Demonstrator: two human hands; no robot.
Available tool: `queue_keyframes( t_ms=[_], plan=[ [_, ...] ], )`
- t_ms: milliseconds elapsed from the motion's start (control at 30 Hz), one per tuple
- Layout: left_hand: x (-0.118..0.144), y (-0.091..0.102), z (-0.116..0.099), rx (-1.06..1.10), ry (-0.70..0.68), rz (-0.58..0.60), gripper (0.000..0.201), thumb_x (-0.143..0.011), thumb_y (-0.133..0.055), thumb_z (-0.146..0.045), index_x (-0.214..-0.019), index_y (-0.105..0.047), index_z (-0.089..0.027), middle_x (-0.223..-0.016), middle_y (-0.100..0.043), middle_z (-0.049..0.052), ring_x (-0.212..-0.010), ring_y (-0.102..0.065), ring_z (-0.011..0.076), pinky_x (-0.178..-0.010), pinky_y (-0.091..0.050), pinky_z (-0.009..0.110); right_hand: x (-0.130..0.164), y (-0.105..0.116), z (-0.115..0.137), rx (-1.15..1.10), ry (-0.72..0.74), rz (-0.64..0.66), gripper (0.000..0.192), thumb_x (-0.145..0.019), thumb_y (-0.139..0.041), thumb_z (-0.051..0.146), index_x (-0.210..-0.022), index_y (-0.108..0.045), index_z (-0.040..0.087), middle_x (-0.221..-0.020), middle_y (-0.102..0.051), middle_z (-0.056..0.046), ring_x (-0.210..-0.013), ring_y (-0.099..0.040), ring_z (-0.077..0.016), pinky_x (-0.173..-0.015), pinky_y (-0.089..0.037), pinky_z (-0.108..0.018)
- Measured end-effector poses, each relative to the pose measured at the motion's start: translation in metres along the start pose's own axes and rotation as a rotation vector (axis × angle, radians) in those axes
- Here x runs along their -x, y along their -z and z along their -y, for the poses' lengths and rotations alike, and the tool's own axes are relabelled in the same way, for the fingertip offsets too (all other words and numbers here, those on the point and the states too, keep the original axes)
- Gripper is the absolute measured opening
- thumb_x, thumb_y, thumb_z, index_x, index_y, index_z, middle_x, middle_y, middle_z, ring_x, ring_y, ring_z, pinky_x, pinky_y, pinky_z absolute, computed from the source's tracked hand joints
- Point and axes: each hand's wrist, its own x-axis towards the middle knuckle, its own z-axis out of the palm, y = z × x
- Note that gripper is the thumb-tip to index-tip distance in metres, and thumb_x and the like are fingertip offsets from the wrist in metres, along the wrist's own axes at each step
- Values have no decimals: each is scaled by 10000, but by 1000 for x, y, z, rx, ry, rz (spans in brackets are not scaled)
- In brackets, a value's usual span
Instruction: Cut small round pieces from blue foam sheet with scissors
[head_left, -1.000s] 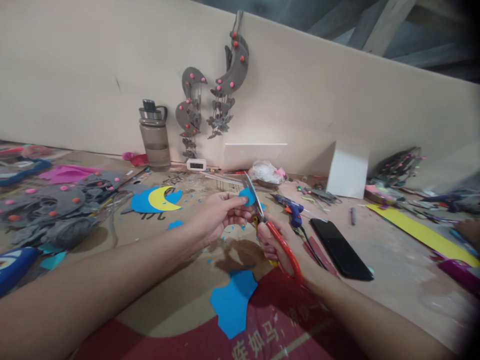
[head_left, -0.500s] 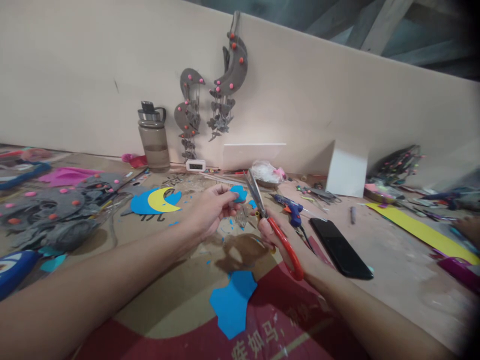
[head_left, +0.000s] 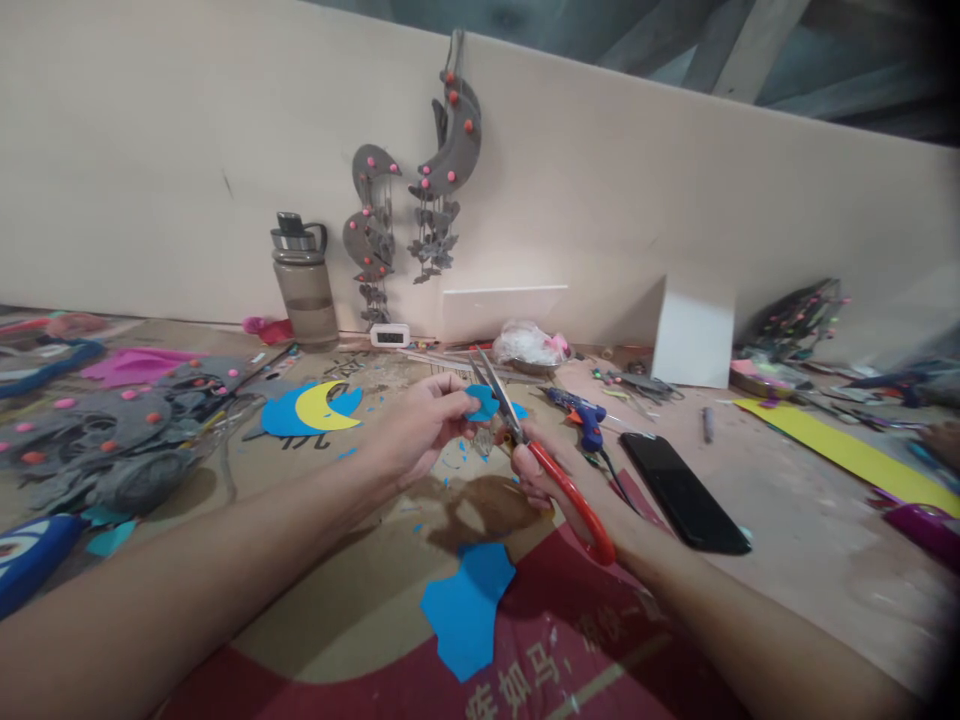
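Meeting the blue cutout's (head_left: 481, 402) right edge, scissors (head_left: 525, 445) open.

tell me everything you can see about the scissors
The scissors have bright red loop handles and plain metal blades. The right hand grips the handles, which slope down toward the wrist, while the blades point up and away toward the wall. The blades are slightly parted around the edge of a small blue foam piece pinched by the left hand. The whole tool is held in the air above the cardboard-covered table, not resting on it.
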Motion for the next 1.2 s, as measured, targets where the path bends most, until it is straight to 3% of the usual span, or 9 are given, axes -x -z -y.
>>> queue_keyframes(
  t_ms=[533,1200],
  plan=[
    [-2,0,2,-23,-37,-22,210,-612,-720,-158,-630,-510,-158,-591,-530,-31,-517,-494,82,-526,-361,234,2,-5,1,-39,-88,42,456,-817,-626,611,-1057,-519,237,-699,-309,60,-527,-252,-79,-457,-224,-228],
    [-3,2,5,2,-25,-27,221,-615,-718,-141,-646,-500,-161,-609,-524,-36,-523,-489,75,-536,-375,236,1,-6,2,8,-28,22,406,-795,-691,546,-976,-539,216,-664,-327,67,-480,-250,-57,-400,-233,-199]
  ],
)
